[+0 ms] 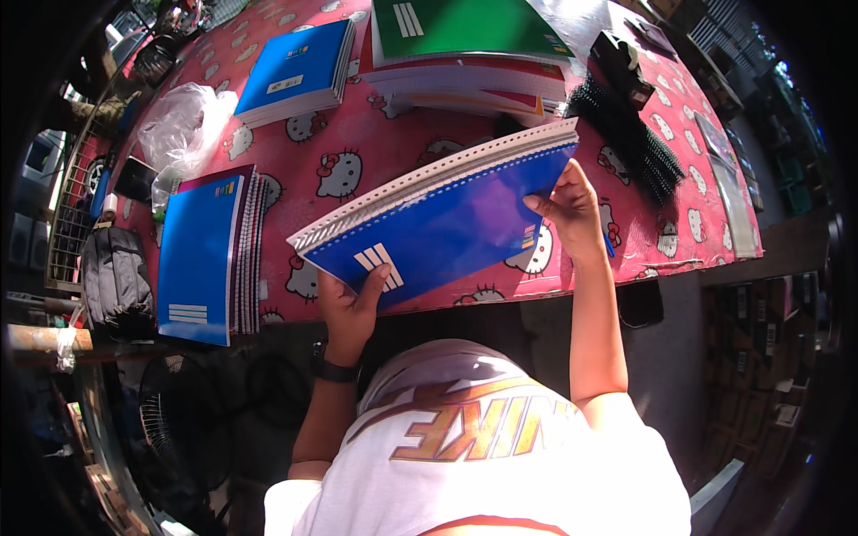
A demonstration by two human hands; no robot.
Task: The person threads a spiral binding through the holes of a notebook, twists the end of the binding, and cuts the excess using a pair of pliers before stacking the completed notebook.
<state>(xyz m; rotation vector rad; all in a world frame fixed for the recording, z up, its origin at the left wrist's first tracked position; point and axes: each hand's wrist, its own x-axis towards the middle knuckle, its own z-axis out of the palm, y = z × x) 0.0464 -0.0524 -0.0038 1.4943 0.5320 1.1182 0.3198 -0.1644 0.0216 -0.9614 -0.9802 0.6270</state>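
My left hand (354, 305) and my right hand (572, 213) hold up a blue-covered notebook (456, 228) over the near edge of the table. The left is closed on its lower left corner, thumb on the cover by a white label patch. At the right end, the right thumb presses on the cover and the fingers go behind. Small punched holes run along the notebook's far edge, where the sheets lie stepped beyond the cover; no coil shows in them. Black plastic binding coils (630, 138) lie in a bundle beyond my right hand.
A pink cartoon-cat cloth (340, 174) covers the table. Blue notebooks are stacked at near left (198, 259) and far left (290, 71). A green-covered notebook (474, 31) tops a pile at the back. A clear plastic bag (183, 129), a black pouch (116, 277) and a black device (619, 71) lie around.
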